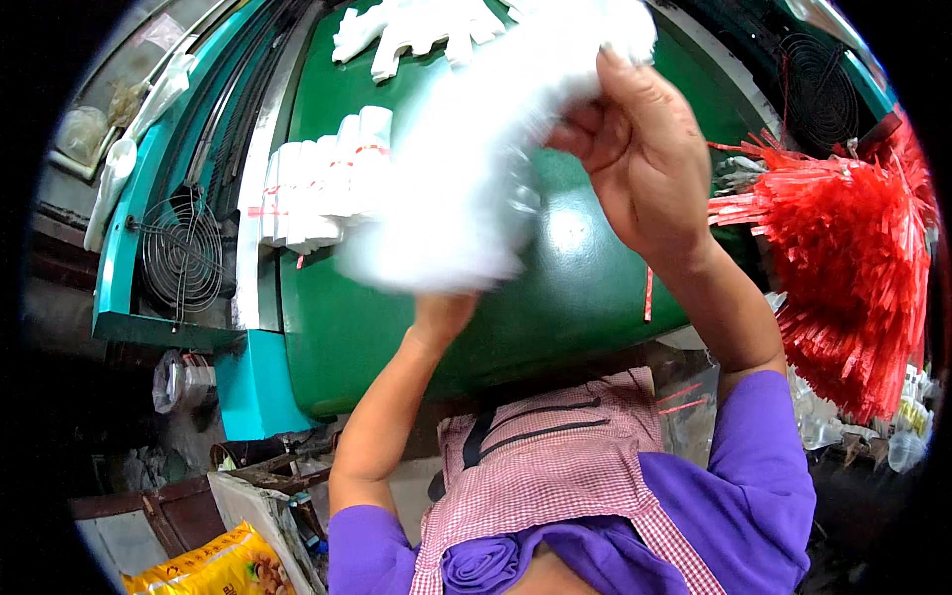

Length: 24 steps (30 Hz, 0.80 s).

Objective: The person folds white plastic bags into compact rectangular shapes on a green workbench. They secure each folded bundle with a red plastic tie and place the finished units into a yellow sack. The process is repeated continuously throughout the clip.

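Observation:
A loose bundle of thin white plastic (471, 149), probably bags, hangs in front of me, smeared by motion. My right hand (640, 139) pinches its upper right end between thumb and fingers. Below the bundle's lower end is my left hand (443, 312); only the back near the wrist shows, and its fingers are hidden behind the plastic. On the green belt surface (565, 297) to the left lies a row of folded white bundles (317, 183) bound with red ties. More white plastic pieces (412, 35) lie spread at the far end.
A thick bunch of red plastic strips (853, 258) hangs at the right. Teal machine frames with round wire guards (183, 248) flank the belt. One red tie (649, 295) lies near the belt's front right. A yellow printed bag (213, 565) sits at the lower left.

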### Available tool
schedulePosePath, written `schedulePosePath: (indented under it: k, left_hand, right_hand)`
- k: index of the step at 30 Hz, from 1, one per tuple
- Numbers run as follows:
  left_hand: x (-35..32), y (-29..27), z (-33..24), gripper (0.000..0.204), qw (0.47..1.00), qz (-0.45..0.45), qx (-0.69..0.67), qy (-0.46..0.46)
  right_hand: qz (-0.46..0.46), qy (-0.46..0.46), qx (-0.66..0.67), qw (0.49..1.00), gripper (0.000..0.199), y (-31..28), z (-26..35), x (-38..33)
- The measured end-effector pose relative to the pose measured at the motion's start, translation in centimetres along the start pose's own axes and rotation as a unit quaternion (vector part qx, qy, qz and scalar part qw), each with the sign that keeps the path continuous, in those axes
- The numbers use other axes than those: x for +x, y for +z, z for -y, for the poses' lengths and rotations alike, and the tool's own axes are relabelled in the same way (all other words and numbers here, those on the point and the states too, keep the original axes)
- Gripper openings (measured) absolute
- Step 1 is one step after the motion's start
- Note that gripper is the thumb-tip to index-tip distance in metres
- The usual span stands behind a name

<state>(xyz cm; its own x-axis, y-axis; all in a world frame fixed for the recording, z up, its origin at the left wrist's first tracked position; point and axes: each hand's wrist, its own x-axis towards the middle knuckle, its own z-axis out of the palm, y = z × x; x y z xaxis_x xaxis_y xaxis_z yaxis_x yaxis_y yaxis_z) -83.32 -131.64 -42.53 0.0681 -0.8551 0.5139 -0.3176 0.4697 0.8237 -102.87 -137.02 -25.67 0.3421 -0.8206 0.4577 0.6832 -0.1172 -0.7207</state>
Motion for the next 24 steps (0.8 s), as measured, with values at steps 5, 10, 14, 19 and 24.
schedulePosePath:
  k: [5,10,14,19,24]
  left_hand:
    - [1.9,-2.5,-4.4,0.034,0.946,-0.108,-0.211,-0.22]
    - [-7.7,-5.0,-2.9,0.059,0.93,-0.047,-0.121,-0.343]
    - [-12.4,-7.7,-4.9,0.059,0.905,0.004,-0.208,-0.371]
    - [-9.9,-7.9,-5.2,0.036,0.928,0.197,0.315,0.036]
    - [-7.6,-7.2,-3.0,0.019,0.942,0.278,0.187,0.025]
  right_hand:
    - [0.086,-0.159,-0.374,0.91,0.041,-0.3,-3.1,1.7]
    - [0.374,0.161,-0.603,0.686,0.069,-7.3,-6.2,-8.2]
    - [0.44,0.124,-0.671,0.584,0.086,-10.0,-3.7,-15.7]
    - [0.335,0.038,-0.694,0.636,0.057,-10.9,-4.9,-16.4]
    - [0.375,-0.005,-0.582,0.721,0.024,-11.4,-4.8,-15.9]
